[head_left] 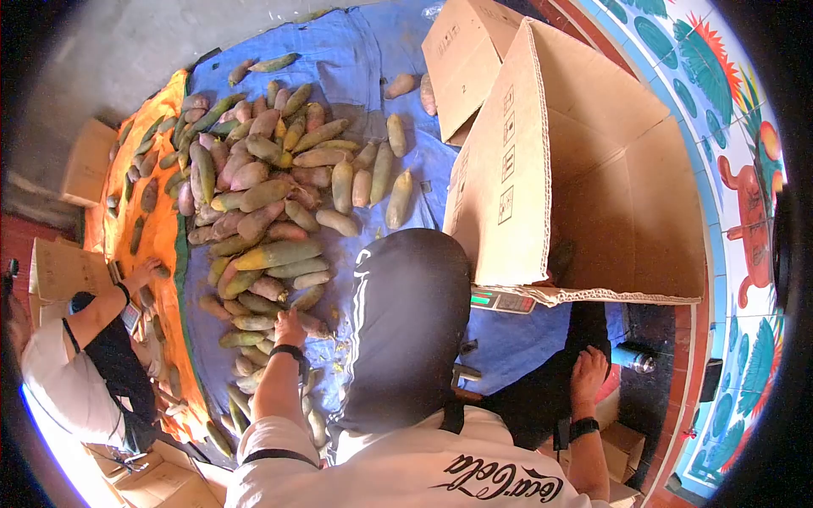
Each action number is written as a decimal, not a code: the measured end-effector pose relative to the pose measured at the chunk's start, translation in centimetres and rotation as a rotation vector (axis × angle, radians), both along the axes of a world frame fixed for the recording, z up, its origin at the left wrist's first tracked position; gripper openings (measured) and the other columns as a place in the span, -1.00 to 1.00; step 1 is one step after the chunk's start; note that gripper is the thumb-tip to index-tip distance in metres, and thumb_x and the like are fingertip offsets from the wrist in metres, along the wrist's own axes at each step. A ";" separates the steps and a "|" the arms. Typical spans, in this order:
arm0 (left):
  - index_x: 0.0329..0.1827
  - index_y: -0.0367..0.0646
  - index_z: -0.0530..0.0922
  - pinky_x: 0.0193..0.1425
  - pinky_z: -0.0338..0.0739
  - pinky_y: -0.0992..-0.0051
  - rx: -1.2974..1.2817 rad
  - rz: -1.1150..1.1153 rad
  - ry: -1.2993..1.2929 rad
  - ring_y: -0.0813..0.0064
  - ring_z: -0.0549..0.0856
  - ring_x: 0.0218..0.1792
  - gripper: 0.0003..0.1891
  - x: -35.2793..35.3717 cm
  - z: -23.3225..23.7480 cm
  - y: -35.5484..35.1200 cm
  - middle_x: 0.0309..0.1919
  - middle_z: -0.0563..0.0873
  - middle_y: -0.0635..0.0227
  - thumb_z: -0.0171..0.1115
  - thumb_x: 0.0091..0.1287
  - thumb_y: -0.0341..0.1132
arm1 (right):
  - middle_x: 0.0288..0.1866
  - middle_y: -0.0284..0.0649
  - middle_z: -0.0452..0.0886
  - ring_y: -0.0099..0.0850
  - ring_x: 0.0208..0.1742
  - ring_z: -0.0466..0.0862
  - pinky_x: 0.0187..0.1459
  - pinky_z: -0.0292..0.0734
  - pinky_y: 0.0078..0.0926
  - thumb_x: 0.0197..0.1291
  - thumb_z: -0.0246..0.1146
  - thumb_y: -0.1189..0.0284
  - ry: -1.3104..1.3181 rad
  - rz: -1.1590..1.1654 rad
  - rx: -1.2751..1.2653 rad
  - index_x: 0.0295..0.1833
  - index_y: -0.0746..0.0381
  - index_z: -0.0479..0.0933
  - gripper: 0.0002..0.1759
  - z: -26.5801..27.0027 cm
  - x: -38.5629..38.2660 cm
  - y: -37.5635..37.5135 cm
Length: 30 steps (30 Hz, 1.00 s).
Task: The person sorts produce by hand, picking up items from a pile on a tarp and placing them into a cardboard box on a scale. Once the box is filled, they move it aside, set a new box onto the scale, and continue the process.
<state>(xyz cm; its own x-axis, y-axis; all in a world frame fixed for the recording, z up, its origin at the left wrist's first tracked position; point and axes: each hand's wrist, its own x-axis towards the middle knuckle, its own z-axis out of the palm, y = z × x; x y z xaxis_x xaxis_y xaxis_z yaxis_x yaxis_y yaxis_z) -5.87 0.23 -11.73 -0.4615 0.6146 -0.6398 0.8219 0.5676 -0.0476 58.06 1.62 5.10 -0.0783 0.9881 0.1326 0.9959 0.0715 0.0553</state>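
Observation:
A big heap of radishes (262, 199), green to pinkish-purple and elongated, lies on a blue tarp (339, 51). My left hand (290, 330), with a dark band at the wrist, is at the near side of the heap. Its fingers are curled on a radish (314, 326) that shows at their right; the fingertips are partly hidden. On my dark-trousered right leg rests my right hand (590, 372), fingers laid loosely over it and holding nothing. A large open cardboard box (627, 212) stands ahead of it on a digital scale (503, 300); something dark shows inside.
Another cardboard box (466, 63) stands behind the large one. At left, a co-worker (85, 372) reaches over an orange sheet (127, 241) bearing more radishes. A blue bottle (631, 357) lies at right beside a painted tile wall (737, 169). My raised knee (411, 322) blocks the middle.

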 end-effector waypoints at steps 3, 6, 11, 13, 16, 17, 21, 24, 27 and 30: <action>0.27 -0.09 0.30 0.19 0.43 0.27 -0.062 0.017 0.066 0.02 0.42 0.18 -0.41 0.3 0.8 0.3 0.18 0.33 0.05 0.22 0.13 -0.30 | -0.03 -0.08 0.51 -0.08 0.04 0.45 0.09 0.34 -0.16 0.07 0.15 0.51 0.004 0.009 0.021 -0.20 0.30 0.51 -0.84 0.0 -0.3 0.1; 0.24 -0.06 0.33 0.18 0.45 0.31 -0.126 -0.077 0.081 0.06 0.43 0.17 -0.42 -0.9 -2.1 -1.3 0.15 0.36 0.09 0.25 0.10 -0.28 | -0.04 -0.08 0.52 -0.09 0.04 0.46 0.08 0.34 -0.16 0.05 0.16 0.51 0.006 0.008 0.024 -0.21 0.30 0.51 -0.83 -0.1 -0.6 0.3; 0.20 -0.09 0.29 0.16 0.47 0.29 0.019 -0.140 0.136 0.12 0.48 0.15 -0.37 0.3 -2.0 -3.7 0.17 0.37 0.06 0.33 0.05 -0.25 | -0.06 -0.09 0.52 -0.09 0.02 0.47 0.08 0.34 -0.16 0.02 0.17 0.51 -0.008 0.022 0.043 -0.22 0.30 0.51 -0.82 0.1 -1.0 0.4; 0.21 -0.08 0.23 0.17 0.46 0.30 -0.010 -0.069 0.058 0.12 0.48 0.15 -0.33 -0.2 -3.6 -4.0 0.16 0.37 0.05 0.35 0.02 -0.26 | -0.06 -0.09 0.52 -0.09 0.02 0.47 0.07 0.35 -0.16 0.01 0.18 0.51 -0.015 0.026 0.051 -0.22 0.30 0.51 -0.82 0.0 -0.9 0.4; 0.21 -0.06 0.23 0.17 0.45 0.29 -0.088 -0.030 0.008 0.09 0.47 0.15 -0.25 -0.2 -4.4 -4.3 0.13 0.39 0.03 0.42 -0.06 -0.22 | -0.06 -0.09 0.52 -0.09 0.02 0.47 0.06 0.35 -0.15 0.01 0.18 0.51 -0.016 0.011 0.019 -0.22 0.29 0.51 -0.82 -0.3 -0.2 0.4; 0.21 -0.06 0.23 0.17 0.45 0.29 -0.087 -0.028 0.008 0.09 0.47 0.15 -0.25 0.1 -4.0 -4.4 0.13 0.39 0.03 0.42 -0.06 -0.22 | -0.06 -0.09 0.53 -0.09 0.02 0.47 0.06 0.35 -0.15 0.01 0.18 0.51 -0.023 0.018 0.022 -0.23 0.29 0.51 -0.83 -0.5 0.0 0.3; 0.25 -0.01 0.24 0.16 0.46 0.26 -0.253 -0.123 0.022 0.04 0.45 0.15 -0.13 1.2 -0.3 -3.9 0.13 0.38 0.04 0.51 -0.18 -0.11 | -0.06 -0.10 0.52 -0.10 0.01 0.48 0.04 0.35 -0.15 0.02 0.18 0.51 -0.023 0.021 0.035 -0.23 0.27 0.50 -0.84 -0.3 -0.4 0.4; 0.24 -0.01 0.28 0.15 0.47 0.27 -0.308 -0.171 0.011 0.07 0.46 0.16 -0.10 0.9 -1.7 -4.4 0.14 0.40 0.06 0.53 -0.23 -0.03 | -0.04 -0.13 0.53 -0.11 0.02 0.47 0.07 0.34 -0.15 0.01 0.20 0.49 -0.039 0.016 0.036 -0.23 0.26 0.52 -0.84 -0.6 -0.2 0.4; 0.21 -0.02 0.33 0.14 0.48 0.30 -0.280 -0.162 -0.048 0.16 0.51 0.15 -0.11 0.2 -2.2 -4.4 0.12 0.45 0.11 0.54 -0.25 0.01 | -0.04 -0.13 0.53 -0.11 0.02 0.47 0.08 0.34 -0.16 0.01 0.19 0.50 -0.015 -0.012 0.012 -0.23 0.25 0.52 -0.84 -0.6 -0.1 0.4; 0.17 -0.04 0.37 0.12 0.50 0.32 -0.265 -0.115 -0.100 0.23 0.56 0.11 -0.14 1.4 2.4 -2.0 0.09 0.52 0.15 0.53 -0.27 0.03 | -0.06 -0.10 0.51 -0.11 0.02 0.47 0.05 0.34 -0.17 0.04 0.17 0.50 -0.023 0.009 0.040 -0.23 0.27 0.51 -0.85 -0.4 -0.2 0.3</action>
